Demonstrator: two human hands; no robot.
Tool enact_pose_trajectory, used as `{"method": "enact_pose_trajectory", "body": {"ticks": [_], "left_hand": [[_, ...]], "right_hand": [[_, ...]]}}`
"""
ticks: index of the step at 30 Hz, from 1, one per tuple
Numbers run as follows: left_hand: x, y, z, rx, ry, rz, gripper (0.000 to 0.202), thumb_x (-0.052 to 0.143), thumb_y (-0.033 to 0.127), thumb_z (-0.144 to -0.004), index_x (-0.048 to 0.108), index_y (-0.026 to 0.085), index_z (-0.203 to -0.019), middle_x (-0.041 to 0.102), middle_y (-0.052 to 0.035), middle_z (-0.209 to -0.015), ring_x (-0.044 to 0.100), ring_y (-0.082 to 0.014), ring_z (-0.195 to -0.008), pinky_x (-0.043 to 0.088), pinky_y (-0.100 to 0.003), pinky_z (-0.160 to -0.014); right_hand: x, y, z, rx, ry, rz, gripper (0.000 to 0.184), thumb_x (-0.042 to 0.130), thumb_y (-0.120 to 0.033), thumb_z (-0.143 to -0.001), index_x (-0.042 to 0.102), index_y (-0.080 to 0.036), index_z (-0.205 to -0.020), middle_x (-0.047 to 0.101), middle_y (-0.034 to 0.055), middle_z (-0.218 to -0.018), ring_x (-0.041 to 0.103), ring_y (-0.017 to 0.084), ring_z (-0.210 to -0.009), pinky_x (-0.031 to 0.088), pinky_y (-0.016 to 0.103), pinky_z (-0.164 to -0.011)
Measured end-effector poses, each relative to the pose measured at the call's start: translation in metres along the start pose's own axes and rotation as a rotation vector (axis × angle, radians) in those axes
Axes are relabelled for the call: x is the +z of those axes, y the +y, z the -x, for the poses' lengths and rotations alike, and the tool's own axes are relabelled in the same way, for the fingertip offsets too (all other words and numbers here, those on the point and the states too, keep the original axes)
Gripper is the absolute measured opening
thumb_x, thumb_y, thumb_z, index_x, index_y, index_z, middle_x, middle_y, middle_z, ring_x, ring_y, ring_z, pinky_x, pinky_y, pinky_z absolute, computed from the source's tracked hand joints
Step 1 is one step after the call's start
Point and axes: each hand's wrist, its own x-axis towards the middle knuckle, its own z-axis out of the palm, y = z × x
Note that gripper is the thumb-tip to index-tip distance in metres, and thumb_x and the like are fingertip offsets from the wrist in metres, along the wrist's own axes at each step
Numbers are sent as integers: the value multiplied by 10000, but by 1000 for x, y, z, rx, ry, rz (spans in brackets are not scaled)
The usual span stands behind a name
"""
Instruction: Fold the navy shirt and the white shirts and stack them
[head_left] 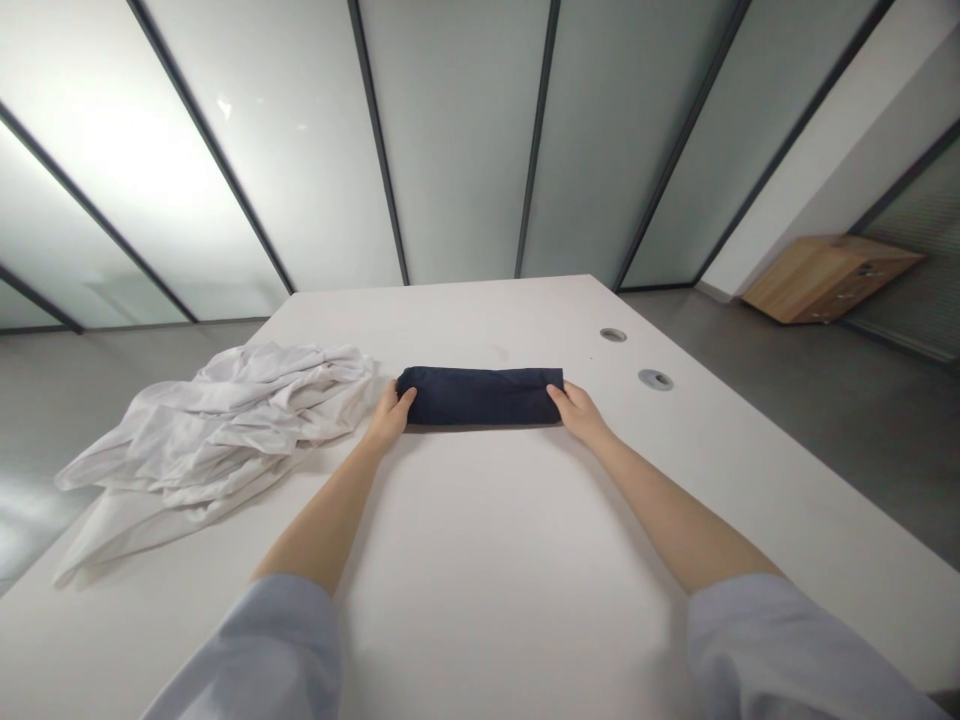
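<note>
A dark navy garment (480, 395), folded into a long narrow bundle, lies across the middle of a white table (480, 560). My left hand (390, 415) grips its left end, thumb on top and fingers curled round the edge. At the bundle's right end my right hand (576, 410) holds on in the same way. Both arms reach straight out from light blue sleeves.
A crumpled pile of white clothing (217, 430) sits on the table to the left, close to my left hand. Two round cable grommets (634, 357) are set in the table at the right. A wooden cabinet (829, 275) stands on the floor at far right.
</note>
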Motion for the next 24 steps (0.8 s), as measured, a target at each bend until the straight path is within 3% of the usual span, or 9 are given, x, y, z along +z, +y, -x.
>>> {"method": "enact_pose_trajectory", "body": {"ticks": [2, 6, 11, 15, 18, 21, 24], "left_hand": [[2, 1, 0, -12, 45, -81, 311, 454, 436, -863, 518, 187, -1038, 643, -78, -998, 599, -227, -991, 475, -349, -873], [4, 5, 5, -87, 94, -276, 300, 464, 395, -861, 505, 189, -1075, 560, 2, -706, 597, -213, -716, 469, -347, -720], [6, 10, 8, -63, 141, -432, 307, 449, 334, -869, 495, 184, -1133, 506, 24, -629, 603, -226, -661, 458, -359, -714], [6, 13, 8, 0, 216, -493, 351, 457, 285, -861, 484, 175, -1193, 628, -65, -861, 631, -237, -827, 474, -375, -792], [6, 23, 14, 193, 278, -574, 390, 459, 245, -859, 503, 158, -1237, 607, -150, -1170, 571, -264, -1094, 427, -407, -957], [12, 35, 23, 378, 137, -666, 441, 434, 293, -907, 492, 168, -1326, 522, -149, -1367, 452, -276, -1279, 326, -429, -1081], [21, 38, 27, 388, -104, -736, 507, 430, 410, -934, 458, 216, -1402, 421, -116, -1495, 349, -293, -1382, 262, -452, -1126]], "right_hand": [[2, 0, -2, -1, 21, 79, 397, 405, -571, -870, 561, -226, -752, 687, 58, -773, 622, 245, -768, 481, 344, -719], [6, 1, -4, 22, 63, 255, 381, 425, -557, -864, 446, -256, -632, 528, -3, -529, 510, 193, -545, 401, 299, -556], [10, 3, -7, 22, 94, 346, 367, 429, -519, -869, 502, -251, -630, 510, -7, -501, 494, 181, -521, 353, 280, -529], [7, 6, -10, 51, 151, 276, 354, 425, -502, -882, 637, -218, -866, 637, 42, -650, 583, 217, -623, 438, 316, -623], [4, 1, -10, -31, 259, 259, 412, 406, -477, -902, 630, -178, -1075, 698, 118, -904, 635, 263, -838, 481, 395, -802], [7, -11, -4, -264, 214, 357, 420, 419, -432, -917, 606, -181, -1196, 651, 153, -1188, 567, 293, -1135, 403, 470, -1000], [16, -19, 6, -383, -60, 473, 471, 465, -448, -919, 570, -203, -1307, 526, 140, -1408, 425, 312, -1331, 317, 503, -1093]]}}
